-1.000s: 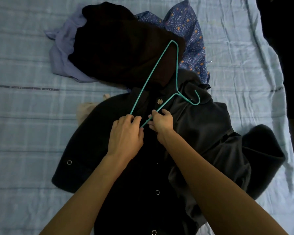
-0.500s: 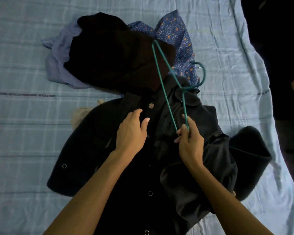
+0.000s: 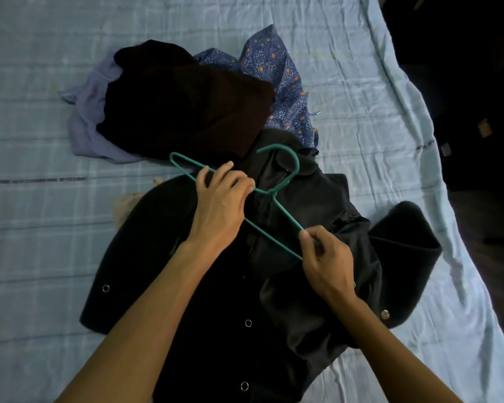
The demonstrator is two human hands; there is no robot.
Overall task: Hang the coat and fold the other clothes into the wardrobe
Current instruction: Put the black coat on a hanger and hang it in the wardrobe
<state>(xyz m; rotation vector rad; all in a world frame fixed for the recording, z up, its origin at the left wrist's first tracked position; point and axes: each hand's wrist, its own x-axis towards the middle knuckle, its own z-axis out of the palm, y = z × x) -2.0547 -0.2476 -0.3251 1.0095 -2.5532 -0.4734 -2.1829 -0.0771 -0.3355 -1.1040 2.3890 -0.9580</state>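
hanger (image 3: 285, 216): teal
coat (image 3: 216, 301): black, silver snaps
bed (image 3: 41, 242): pale blue plaid
cloth (image 3: 277, 74) beyond fingers: blue, orange-and-white print
sweater (image 3: 186, 103): dark brown

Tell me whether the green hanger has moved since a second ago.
Yes. The green hanger has swung round over the dark coat: its hook now points up towards the blue patterned cloth, and both hands grip its wire.

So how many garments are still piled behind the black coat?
3 visible: a dark brown knit on top, a lavender garment beneath at its left, and a blue patterned fabric at its right. More may be hidden underneath.
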